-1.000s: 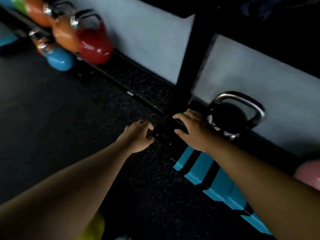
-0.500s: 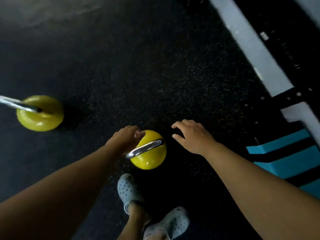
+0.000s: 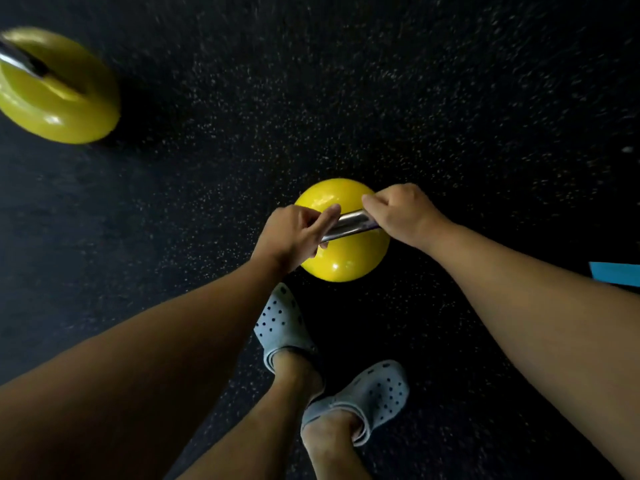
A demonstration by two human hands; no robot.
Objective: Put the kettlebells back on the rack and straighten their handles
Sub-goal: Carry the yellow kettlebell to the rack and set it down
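A yellow kettlebell (image 3: 346, 258) with a chrome handle (image 3: 349, 224) stands on the dark speckled floor just in front of my feet. My left hand (image 3: 292, 233) grips the left end of that handle. My right hand (image 3: 401, 213) is closed around the right end. Only a short middle stretch of the handle shows between the two hands. A second yellow kettlebell (image 3: 59, 95), also with a chrome handle, rests on the floor at the far left, apart from both hands. The rack is out of view.
My feet in pale grey perforated clogs (image 3: 282, 323) stand right behind the near kettlebell. A blue mat edge (image 3: 614, 273) pokes in at the right border. Black rubber flooring (image 3: 346, 81) stretches ahead.
The view swung from the rack down to the floor. My left hand stayed on the handle, and my right hand came down from hovering beside the kettlebell to close on the handle's other end.
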